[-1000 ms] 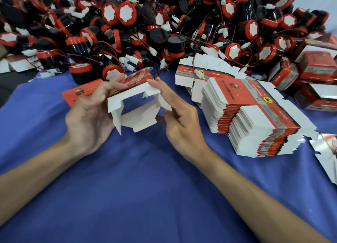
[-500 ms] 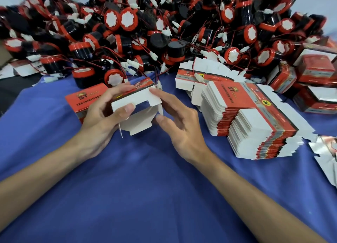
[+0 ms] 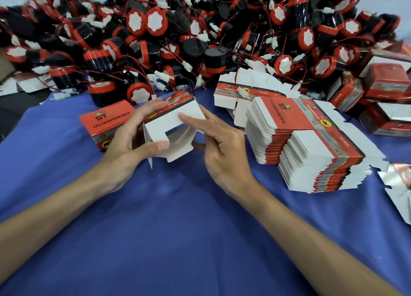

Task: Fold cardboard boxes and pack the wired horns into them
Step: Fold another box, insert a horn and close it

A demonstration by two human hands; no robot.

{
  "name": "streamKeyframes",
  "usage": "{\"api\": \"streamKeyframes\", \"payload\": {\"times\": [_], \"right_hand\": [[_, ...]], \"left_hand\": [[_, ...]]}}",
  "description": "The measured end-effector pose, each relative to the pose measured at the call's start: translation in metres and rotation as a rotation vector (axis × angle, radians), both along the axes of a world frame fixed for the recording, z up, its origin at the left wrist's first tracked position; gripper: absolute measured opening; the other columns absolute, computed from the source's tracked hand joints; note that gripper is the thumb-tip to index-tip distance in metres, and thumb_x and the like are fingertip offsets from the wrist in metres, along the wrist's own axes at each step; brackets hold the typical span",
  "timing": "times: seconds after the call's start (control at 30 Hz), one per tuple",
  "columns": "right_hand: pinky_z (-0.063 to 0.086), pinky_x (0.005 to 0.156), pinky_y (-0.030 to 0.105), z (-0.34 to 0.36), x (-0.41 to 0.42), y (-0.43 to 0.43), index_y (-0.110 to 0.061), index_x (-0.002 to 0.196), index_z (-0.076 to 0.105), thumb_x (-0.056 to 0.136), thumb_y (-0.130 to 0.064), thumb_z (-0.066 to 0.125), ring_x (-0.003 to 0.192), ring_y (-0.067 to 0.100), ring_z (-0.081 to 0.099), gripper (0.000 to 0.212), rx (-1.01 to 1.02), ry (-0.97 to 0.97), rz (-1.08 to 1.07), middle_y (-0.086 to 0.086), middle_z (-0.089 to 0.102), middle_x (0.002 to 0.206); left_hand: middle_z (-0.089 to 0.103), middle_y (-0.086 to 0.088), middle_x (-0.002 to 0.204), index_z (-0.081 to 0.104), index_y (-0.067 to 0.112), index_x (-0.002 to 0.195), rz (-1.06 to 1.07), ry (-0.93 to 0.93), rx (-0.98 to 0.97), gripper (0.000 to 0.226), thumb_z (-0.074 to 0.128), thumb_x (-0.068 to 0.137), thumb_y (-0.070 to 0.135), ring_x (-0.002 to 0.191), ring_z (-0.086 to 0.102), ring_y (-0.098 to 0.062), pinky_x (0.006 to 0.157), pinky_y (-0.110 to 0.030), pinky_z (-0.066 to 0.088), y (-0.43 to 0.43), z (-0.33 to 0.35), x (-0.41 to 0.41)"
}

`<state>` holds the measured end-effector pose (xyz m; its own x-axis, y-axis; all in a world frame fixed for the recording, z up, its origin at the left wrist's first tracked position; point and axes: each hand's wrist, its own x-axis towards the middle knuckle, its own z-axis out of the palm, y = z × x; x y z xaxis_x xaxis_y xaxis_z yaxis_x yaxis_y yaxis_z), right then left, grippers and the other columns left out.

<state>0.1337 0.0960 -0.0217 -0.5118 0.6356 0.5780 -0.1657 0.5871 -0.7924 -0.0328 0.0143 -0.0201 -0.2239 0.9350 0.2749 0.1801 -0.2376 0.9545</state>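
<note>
Head view: one half-folded box (image 3: 165, 126) sits between two hands, just above the blue cloth (image 3: 178, 229) covering the worktop. The left hand (image 3: 131, 144) grips it, with fingers curled over the red printed top and the thumb pressed against a white flap at the near side. The right hand (image 3: 222, 153) holds nothing; its straight index finger presses on the upper white flap and its other fingers are loosely bent. The box's near end is open, with its flaps sticking out.

One closed box (image 3: 104, 120), red and printed "ST", stands just beside the left hand and is partly hidden by it. There are two stacks of flat box blanks: a tall stepped stack (image 3: 311, 144) near the right hand and a lower stack (image 3: 244, 91) behind it, with a white plug (image 3: 243, 93) lying on top. A single loose blank (image 3: 398, 184) lies at the right edge.

Behind everything is the pile of wired horns (image 3: 200, 40) — black bodies with red rims and tangled red wires, too many to count. It crowds the far side of the worktop and spills against the rear stack. A cluster of closed boxes (image 3: 387, 80) stands at the far right; they overlap, so I cannot count them.
</note>
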Motion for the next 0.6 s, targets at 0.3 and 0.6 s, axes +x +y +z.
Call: {"api": "streamKeyframes", "payload": {"times": [0.3,0.6], "right_hand": [[0.052,0.049,0.030,0.0042,0.0004,-0.0044,-0.001,0.115,0.067,0.085,0.008,0.048,0.054,0.016,0.062,0.037,0.054,-0.031,-0.113,0.023,0.069,0.102],[0.048,0.091,0.037,0.0102,0.0017,-0.0086,-0.027,0.144,0.033,0.092,-0.006,0.049,0.124,0.029,0.043,0.059,-0.175,-0.078,0.046,-0.014,0.054,0.130]], "left_hand": [[0.047,-0.007,0.146,0.061,0.027,0.120,0.045,-0.143,0.042,0.059,0.055,0.069,-0.003,0.132,0.049,-0.017,0.097,-0.027,0.048,0.0027,-0.0007,0.0032],[0.059,0.011,0.133,0.068,0.035,0.109,0.111,-0.106,0.070,0.055,0.041,0.076,0.000,0.131,0.048,-0.008,0.104,-0.031,0.043,0.0033,-0.0001,0.0055]]}}
